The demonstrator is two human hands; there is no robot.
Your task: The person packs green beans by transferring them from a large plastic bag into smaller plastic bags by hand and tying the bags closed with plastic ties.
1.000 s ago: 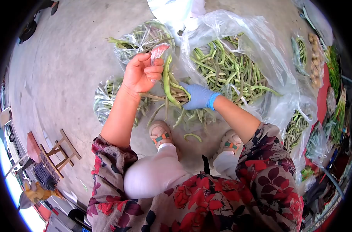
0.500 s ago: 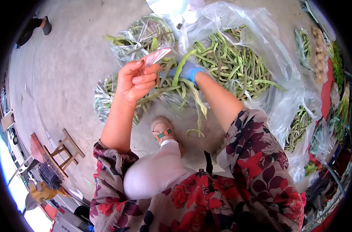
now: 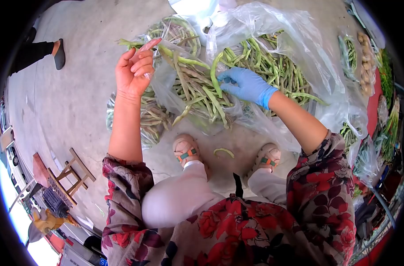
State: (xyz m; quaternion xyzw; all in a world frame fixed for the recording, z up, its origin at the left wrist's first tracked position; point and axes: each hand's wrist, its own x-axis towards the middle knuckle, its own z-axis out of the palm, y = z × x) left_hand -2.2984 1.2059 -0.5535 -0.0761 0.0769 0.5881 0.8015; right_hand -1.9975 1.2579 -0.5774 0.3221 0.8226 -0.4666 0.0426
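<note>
My bare left hand (image 3: 133, 73) is closed on the edge of a clear plastic bag (image 3: 166, 91), with a bit of film sticking out above the fingers. Long green beans (image 3: 197, 86) lie in a bundle in the bag's mouth, some hanging towards me. My right hand (image 3: 248, 86), in a blue glove, is at the right of this bundle. Its fingers are loosely bent and apart, the tips beside one upright curved bean (image 3: 214, 73); I see nothing held. Behind the glove is a large bean heap (image 3: 277, 71) on a clear plastic sheet (image 3: 308, 44).
Filled bean bags (image 3: 155, 117) stand at the left, another (image 3: 179, 31) behind. One loose bean (image 3: 224, 152) lies between my shoes (image 3: 186, 148). A wooden stool (image 3: 73, 175) is at the far left. A person's foot (image 3: 59, 55) shows upper left. Bagged vegetables (image 3: 368, 159) line the right.
My gloved hand has come back to the right, out of the bean bundle, and the beans now lie in the bag's mouth. My left hand moved left, stretching the bag. Another person's leg has come further in.
</note>
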